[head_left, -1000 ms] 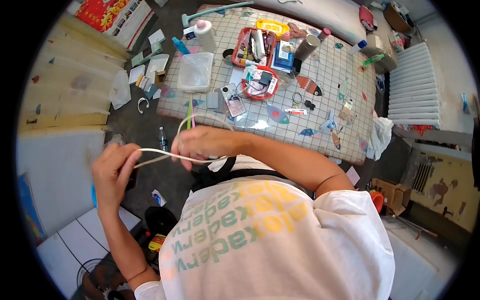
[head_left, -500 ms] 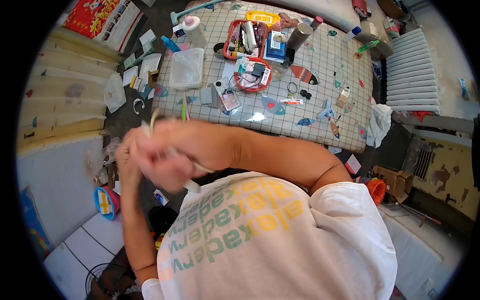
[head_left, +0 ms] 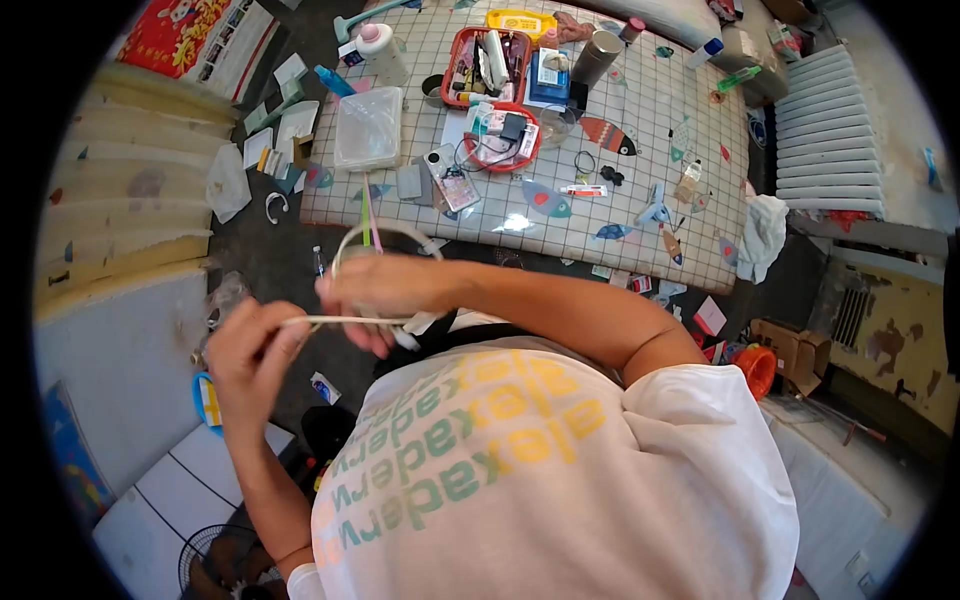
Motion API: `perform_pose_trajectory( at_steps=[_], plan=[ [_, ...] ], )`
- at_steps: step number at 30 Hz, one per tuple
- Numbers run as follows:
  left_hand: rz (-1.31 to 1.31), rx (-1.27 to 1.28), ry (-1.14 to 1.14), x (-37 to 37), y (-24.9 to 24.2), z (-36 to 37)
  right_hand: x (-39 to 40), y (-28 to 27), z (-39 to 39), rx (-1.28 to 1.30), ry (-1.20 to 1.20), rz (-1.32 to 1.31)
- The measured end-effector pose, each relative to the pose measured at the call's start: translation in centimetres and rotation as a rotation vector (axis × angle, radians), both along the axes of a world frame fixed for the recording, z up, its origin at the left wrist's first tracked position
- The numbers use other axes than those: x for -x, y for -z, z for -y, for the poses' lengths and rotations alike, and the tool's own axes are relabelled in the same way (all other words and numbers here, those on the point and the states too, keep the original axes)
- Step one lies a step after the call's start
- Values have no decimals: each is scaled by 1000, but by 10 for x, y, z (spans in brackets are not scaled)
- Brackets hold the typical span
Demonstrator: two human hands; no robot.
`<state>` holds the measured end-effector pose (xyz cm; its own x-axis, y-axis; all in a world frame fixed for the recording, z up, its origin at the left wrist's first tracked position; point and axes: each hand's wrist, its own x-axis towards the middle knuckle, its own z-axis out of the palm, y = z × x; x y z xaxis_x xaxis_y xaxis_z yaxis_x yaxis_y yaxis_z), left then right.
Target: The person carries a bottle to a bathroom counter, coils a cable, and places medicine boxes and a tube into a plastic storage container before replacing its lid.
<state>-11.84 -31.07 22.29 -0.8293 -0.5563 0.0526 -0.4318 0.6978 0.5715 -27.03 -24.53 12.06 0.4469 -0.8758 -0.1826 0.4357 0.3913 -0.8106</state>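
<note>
A pale cable (head_left: 398,232) is looped around and above my right hand (head_left: 385,290), whose fingers are curled on it. Light-coloured plug ends hang just below that hand. To the left, my left hand (head_left: 252,345) pinches a stretch of the same cable, which runs taut between the two hands. Both hands are in front of my white shirt (head_left: 560,470), off the near left edge of the table (head_left: 450,225). The right palm is hidden.
On the table are a clear plastic box (head_left: 368,128), a red basket (head_left: 462,48), a round red basket (head_left: 503,165), a phone (head_left: 454,182) and a metal flask (head_left: 597,58). A fan (head_left: 225,562) stands at the lower left.
My hands have moved apart, the left one lower and further left. The cable between them is now stretched, and its loop stands open above my right hand.
</note>
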Motion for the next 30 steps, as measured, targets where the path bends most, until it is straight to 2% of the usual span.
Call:
perform_pose_trajectory(
  at_steps=[3,7,8,9,10,12,14,15,16,18,20,22,24,25,28,29,30],
  plan=[
    [-112,-56,-38,-1,18,17,2,-21,-14,-93,-197,497],
    [-213,-333,-138,5,37,25,21,-36,-18,-28,-362,757],
    [-248,-400,-149,5,48,25,24,-39,-16,-3,-234,858],
    [-259,-554,-286,-1,62,21,27,-43,-14,23,-104,956],
    [-200,-540,-269,5,67,13,31,-48,-10,49,28,1052],
    [45,-478,-157,3,76,0,45,-56,4,11,443,1095],
    [135,-493,-104,4,73,-21,58,-39,23,22,664,818],
    [122,-418,-65,7,65,-33,57,-27,28,22,768,676],
    [122,-358,14,8,58,-37,51,-15,29,98,776,409],
    [115,-232,162,10,41,-38,38,14,30,247,752,-128],
    [41,-84,122,6,28,-25,18,25,15,219,431,-221],
    [-21,-73,-5,4,16,-7,6,16,-5,131,65,-117],
    [-33,-178,-35,-7,22,17,-2,3,-20,-19,-110,253],
    [-54,-267,-24,-10,31,23,2,-16,-27,-125,-206,311],
    [-334,-547,-188,-9,72,7,4,-20,-26,-131,-265,811],
    [-275,-628,-237,-13,83,3,1,-18,-24,-53,-229,1005],
    [-281,-671,-233,-15,95,-5,0,-21,-21,-75,-44,1003]
  ],
)
